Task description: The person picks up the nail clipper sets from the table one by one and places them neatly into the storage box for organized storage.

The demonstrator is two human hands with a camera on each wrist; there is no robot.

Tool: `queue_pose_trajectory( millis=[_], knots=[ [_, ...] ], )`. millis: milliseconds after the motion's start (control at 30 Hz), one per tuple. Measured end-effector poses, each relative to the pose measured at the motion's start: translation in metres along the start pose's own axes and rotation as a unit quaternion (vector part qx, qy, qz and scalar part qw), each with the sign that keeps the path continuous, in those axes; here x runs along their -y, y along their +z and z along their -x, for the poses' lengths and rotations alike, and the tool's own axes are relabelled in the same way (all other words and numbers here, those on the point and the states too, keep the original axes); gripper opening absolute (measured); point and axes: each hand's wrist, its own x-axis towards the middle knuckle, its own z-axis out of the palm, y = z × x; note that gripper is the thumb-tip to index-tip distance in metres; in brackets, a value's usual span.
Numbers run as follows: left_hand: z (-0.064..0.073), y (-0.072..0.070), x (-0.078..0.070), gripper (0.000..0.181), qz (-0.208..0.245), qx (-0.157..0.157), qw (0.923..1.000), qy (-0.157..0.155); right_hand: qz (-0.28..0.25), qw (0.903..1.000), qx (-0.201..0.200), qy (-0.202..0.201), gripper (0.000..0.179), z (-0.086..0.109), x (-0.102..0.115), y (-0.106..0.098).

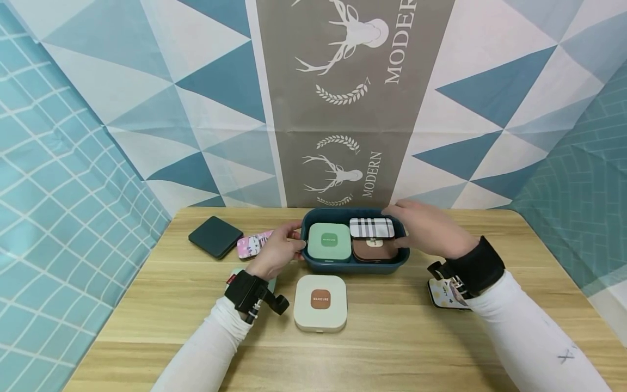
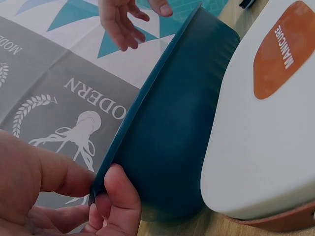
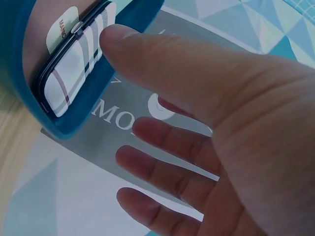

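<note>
A dark blue bin [image 1: 352, 268] stands at the back of the table against the wall cloth. My left hand [image 1: 277, 251] pinches its left rim, thumb and fingers on either side in the left wrist view. Inside, a mint green manicure case [image 1: 329, 242] lies on the left. A brown case [image 1: 367, 253] sits on the right, with a black-and-white plaid case [image 1: 372, 227] behind it, partly over it. My right hand [image 1: 430, 228] hovers at the bin's right end, fingers spread and loosely bent, thumb near the plaid case [image 3: 74, 73] in the right wrist view.
A cream manicure case [image 1: 320, 316] lies in front of the bin. To the left are a dark square case [image 1: 215, 237] and a pink patterned case [image 1: 252, 245]; a mint item [image 1: 271, 284] is mostly hidden under my left wrist. A yellow patterned case [image 1: 441, 294] lies below my right wrist.
</note>
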Motion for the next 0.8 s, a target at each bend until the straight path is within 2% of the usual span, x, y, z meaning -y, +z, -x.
queue_pose_trajectory(
  millis=[367,800],
  knots=[
    [0.001,0.0,0.001,0.057,-0.003,0.0,1.0,0.002,0.001,0.9996,0.003,0.029,0.071,0.028,-0.001,-0.01],
    [0.0,0.0,0.0,0.057,-0.002,-0.001,1.0,0.002,0.001,0.9995,-0.013,0.03,0.069,0.056,-0.008,-0.009]
  ],
)
